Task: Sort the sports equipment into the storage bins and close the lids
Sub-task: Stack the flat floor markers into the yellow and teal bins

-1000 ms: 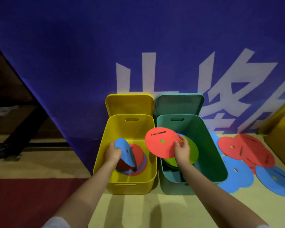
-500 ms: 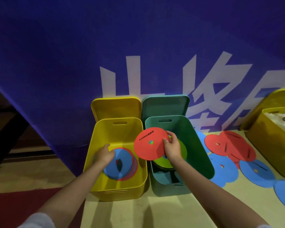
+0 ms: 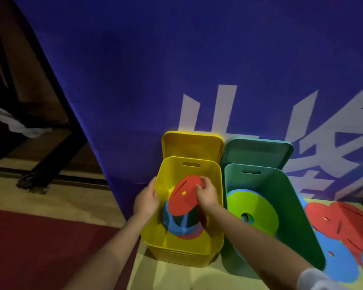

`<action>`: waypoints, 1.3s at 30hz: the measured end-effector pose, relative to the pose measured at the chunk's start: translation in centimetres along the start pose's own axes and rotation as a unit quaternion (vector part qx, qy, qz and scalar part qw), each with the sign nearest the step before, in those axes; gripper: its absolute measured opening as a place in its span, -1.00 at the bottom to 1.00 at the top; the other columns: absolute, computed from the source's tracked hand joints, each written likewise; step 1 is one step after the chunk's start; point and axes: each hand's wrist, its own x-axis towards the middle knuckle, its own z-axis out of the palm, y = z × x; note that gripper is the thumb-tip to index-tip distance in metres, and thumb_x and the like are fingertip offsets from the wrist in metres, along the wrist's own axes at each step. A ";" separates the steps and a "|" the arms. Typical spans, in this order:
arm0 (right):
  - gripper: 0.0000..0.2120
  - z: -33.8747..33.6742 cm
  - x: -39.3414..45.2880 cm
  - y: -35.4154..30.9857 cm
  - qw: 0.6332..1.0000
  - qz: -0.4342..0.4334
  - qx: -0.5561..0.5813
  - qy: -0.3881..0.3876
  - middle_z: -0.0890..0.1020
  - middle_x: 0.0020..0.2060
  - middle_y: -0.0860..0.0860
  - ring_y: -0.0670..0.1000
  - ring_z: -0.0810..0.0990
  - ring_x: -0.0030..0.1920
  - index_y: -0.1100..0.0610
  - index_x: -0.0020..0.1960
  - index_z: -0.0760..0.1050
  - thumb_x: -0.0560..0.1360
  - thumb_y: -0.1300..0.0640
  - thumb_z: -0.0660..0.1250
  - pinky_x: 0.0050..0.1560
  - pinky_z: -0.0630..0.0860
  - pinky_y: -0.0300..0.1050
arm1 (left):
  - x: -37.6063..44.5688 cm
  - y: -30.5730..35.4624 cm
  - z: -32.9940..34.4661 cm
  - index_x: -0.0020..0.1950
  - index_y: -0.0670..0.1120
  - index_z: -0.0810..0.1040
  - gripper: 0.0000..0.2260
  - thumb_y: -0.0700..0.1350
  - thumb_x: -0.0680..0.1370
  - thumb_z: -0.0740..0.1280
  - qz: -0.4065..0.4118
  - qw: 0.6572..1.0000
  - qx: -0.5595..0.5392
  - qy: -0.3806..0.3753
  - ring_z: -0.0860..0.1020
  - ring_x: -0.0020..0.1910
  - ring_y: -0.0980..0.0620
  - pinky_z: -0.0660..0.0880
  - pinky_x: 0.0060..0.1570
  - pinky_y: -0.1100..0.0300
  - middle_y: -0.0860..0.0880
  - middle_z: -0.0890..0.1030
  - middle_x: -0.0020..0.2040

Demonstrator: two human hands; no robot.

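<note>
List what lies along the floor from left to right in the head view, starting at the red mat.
Red mat → yellow bin → green bin → loose red discs and blue discs on the floor.

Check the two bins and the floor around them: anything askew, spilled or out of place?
The stack of discs in the yellow bin sits humped and tilted, not flat. Red and blue discs lie overlapping on the floor right of the green bin, unsorted. Both lids lean on the banner, off the bins.
</note>
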 end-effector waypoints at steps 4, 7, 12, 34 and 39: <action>-0.66 3.4 0.3 2.6 0.997 0.067 -0.032 0.009 0.57 0.15 0.23 0.24 0.52 0.19 0.26 0.31 0.38 0.55 0.29 0.21 0.17 0.40 -0.02 | 0.3 -0.5 0.2 0.50 0.04 0.24 -0.56 -0.14 0.62 0.15 -0.006 0.999 -0.028 0.019 0.55 0.09 -0.17 0.46 -0.08 0.03 -0.12 0.57 0.21; -0.68 5.0 1.0 5.5 0.988 0.141 -0.069 0.001 0.55 0.17 0.29 0.27 0.52 0.19 0.30 0.28 0.35 0.54 0.27 0.21 0.17 0.40 0.01 | 0.6 -0.9 0.5 0.47 0.04 0.29 -0.61 -0.09 0.63 0.13 -0.006 0.998 -0.047 0.036 0.55 0.11 -0.15 0.48 -0.06 0.01 -0.10 0.57 0.22; -0.55 6.4 1.3 8.4 0.933 0.244 -0.252 -0.075 0.43 0.23 0.17 0.18 0.42 0.27 0.12 0.32 0.37 0.48 0.03 0.32 0.24 0.42 -0.04 | 0.8 -0.9 1.0 0.47 0.03 0.30 -0.62 -0.10 0.63 0.13 -0.015 0.998 -0.049 0.049 0.55 0.10 -0.14 0.46 -0.04 0.02 -0.11 0.58 0.18; -0.75 -21.4 -8.7 2.3 0.958 -0.020 0.221 0.181 0.57 -0.23 0.02 -0.14 0.54 -0.34 0.15 0.21 0.45 0.57 0.31 0.15 -0.33 0.45 -0.29 | -8.2 20.2 7.0 0.23 -0.09 0.53 -0.70 -0.12 0.51 0.21 0.235 0.954 -0.185 -0.027 0.55 0.00 -0.01 0.50 0.05 0.08 -0.06 0.53 0.08; -0.78 -32.5 -13.1 10.9 0.935 0.047 0.180 0.303 0.56 -0.19 0.04 -0.12 0.56 -0.29 0.12 0.18 0.44 0.58 0.28 0.14 -0.33 0.47 -0.28 | -15.4 30.2 13.7 0.21 -0.07 0.53 -0.69 -0.32 0.52 0.24 0.271 0.925 -0.234 -0.127 0.53 -0.08 0.06 0.45 -0.01 0.20 -0.01 0.54 0.04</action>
